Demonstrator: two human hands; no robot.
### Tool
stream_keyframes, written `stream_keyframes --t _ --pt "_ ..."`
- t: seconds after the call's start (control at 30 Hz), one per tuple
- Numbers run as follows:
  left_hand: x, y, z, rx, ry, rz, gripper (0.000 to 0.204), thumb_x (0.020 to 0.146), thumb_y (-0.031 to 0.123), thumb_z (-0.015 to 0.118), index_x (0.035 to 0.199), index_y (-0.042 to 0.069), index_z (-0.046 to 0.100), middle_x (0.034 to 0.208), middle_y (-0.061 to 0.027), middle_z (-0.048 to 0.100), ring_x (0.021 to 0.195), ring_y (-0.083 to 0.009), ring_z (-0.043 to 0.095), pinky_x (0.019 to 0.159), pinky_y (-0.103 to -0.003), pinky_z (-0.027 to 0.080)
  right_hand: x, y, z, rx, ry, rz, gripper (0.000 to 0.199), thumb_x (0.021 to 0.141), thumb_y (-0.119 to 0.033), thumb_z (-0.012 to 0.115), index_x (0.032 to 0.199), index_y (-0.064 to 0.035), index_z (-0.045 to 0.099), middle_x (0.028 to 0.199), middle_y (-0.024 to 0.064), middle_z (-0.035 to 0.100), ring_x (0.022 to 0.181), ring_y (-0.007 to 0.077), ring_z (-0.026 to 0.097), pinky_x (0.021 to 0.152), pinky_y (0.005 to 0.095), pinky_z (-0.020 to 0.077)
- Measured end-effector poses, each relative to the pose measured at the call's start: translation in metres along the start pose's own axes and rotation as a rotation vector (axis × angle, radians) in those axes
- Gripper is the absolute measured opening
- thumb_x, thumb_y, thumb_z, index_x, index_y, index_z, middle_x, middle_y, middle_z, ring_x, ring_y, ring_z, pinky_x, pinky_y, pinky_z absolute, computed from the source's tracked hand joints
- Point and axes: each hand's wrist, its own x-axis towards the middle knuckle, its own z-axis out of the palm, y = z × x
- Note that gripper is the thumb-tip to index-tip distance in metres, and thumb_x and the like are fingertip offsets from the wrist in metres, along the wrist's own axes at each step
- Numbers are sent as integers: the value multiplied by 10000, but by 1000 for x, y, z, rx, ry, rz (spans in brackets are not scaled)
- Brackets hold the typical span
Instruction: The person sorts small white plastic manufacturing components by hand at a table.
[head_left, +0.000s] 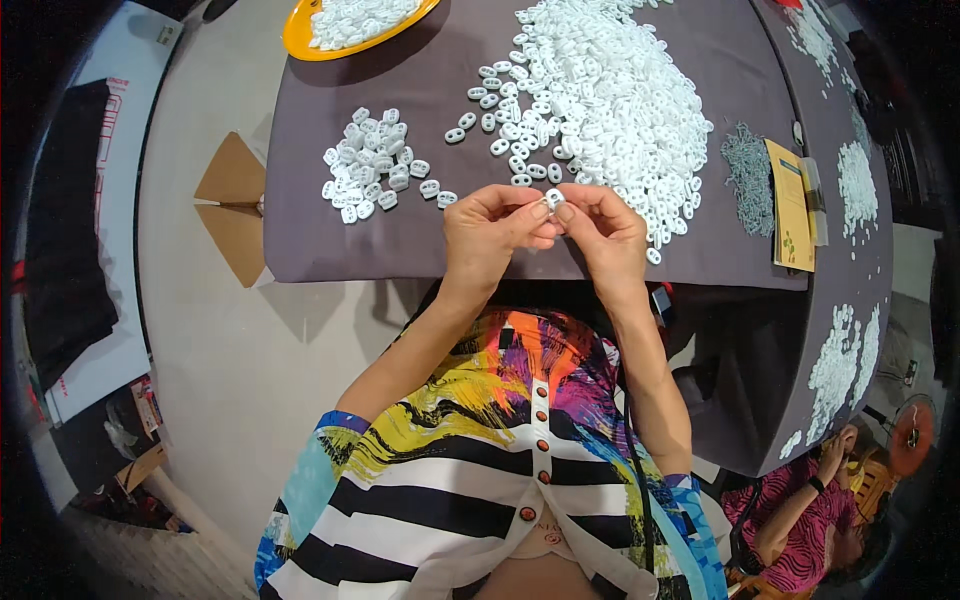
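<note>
One small white plastic cord stopper [553,198] is pinched between the fingertips of the left hand [492,232] and the right hand [606,232], both grips pressed together on it above the near edge of the grey worktop [330,240]. A large heap of stoppers [610,90] is seen at 12 o'clock, a smaller pile [371,163] at 10 o'clock.

A small white plastic piece [553,198] is pinched between the fingertips of both hands, held just above the near edge of the surface. It is oval and rounded, mostly hidden by the fingers, so its holes and tilt cannot be made out. It matches the loose white pieces in the big pile [600,90] beyond it and the small pile [370,160] to its left.
</note>
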Motion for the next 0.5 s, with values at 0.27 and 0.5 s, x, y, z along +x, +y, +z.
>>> stream_keyframes --t 0.27,0.5 --pt "5 -8 -2 -22 -4 -103 139 767 25 628 878 -44 582 777 -125 625 628 -156 627 528 -233 534 0 3 -2 5 -30 -32 226 814 17 559 1039 23 558 897 40 609 802 75 559 709 192 448" --pt "8 -3 0 -37 -91 -142 164 780 27 609 933 -30 594 795 -121 627 655 -156 627 539 -239 539 2 1 -9 -38 -70 -21 235 818 14 555 1053 20 562 897 35 606 807 75 556 689 189 449"
